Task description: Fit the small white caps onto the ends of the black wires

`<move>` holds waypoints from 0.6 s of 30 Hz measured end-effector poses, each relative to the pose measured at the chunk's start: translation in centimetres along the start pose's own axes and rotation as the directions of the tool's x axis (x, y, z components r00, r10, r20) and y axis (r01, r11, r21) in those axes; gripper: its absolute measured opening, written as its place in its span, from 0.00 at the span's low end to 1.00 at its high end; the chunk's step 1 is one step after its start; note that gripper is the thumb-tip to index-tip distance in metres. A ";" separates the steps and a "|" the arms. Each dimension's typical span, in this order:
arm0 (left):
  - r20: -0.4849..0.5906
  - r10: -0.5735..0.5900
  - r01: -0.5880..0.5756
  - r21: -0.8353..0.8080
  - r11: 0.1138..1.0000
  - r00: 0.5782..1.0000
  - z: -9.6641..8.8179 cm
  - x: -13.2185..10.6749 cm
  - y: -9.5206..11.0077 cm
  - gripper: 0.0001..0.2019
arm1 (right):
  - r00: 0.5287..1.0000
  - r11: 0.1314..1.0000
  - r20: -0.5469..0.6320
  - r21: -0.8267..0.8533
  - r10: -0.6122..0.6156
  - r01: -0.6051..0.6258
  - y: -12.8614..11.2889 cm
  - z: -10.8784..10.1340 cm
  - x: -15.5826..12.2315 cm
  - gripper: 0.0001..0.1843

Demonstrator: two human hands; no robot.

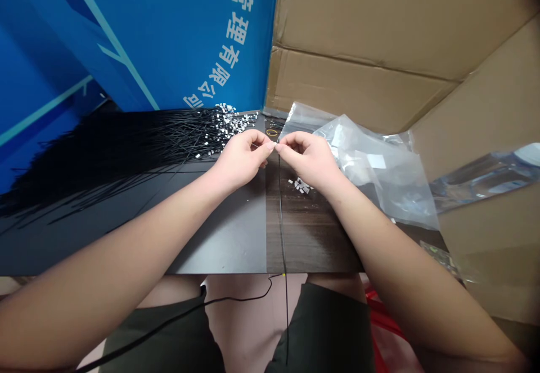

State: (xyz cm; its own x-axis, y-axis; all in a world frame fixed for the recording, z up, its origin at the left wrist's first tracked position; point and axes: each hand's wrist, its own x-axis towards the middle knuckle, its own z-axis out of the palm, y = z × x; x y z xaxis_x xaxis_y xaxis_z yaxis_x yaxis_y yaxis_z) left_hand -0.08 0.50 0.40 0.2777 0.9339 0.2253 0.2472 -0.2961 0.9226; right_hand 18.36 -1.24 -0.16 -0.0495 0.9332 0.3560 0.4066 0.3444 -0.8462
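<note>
Both hands meet fingertip to fingertip above the dark wooden table. My left hand (243, 158) is closed in a pinch at a tiny white connector (276, 143), mostly hidden by the fingers. Opposite it, my right hand (311, 158) pinches at the upper end of a thin black wire (281, 210). That wire hangs down past the table's front edge, between the knees. Just below my right hand lies a small heap of loose white connectors (301, 185). Left of my left hand spreads a big bundle of black wires (126, 142), many tipped with white connectors (230, 121).
Clear plastic bags (379, 173) lie to the right, with a plastic bottle (485, 179) beside them. A yellow ring (271, 133) sits behind the hands. Cardboard walls (363, 18) and a blue panel (177, 30) close off the back. A black cable (228, 300) crosses below the table edge.
</note>
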 end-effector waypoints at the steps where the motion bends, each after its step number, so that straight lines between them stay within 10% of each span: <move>1: 0.005 0.008 -0.008 0.026 1.000 1.000 -0.1 0.0 0.0 0.08 | 1.000 1.000 -0.001 0.001 -0.003 0.003 0.0 0.0 0.0 0.07; 18: 0.146 0.189 -0.235 0.447 0.863 0.971 -1.1 0.3 0.2 0.06 | 0.995 0.984 0.065 -0.153 -0.079 0.088 -0.1 -0.5 0.0 0.05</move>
State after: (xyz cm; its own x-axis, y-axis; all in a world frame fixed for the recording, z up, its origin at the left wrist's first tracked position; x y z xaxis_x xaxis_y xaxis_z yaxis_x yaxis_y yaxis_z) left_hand -0.93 0.93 1.01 0.4523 0.8214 0.3474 0.5626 -0.5650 0.6035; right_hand 18.77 -1.32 0.16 -0.1408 0.9080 0.3947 0.5353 0.4052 -0.7411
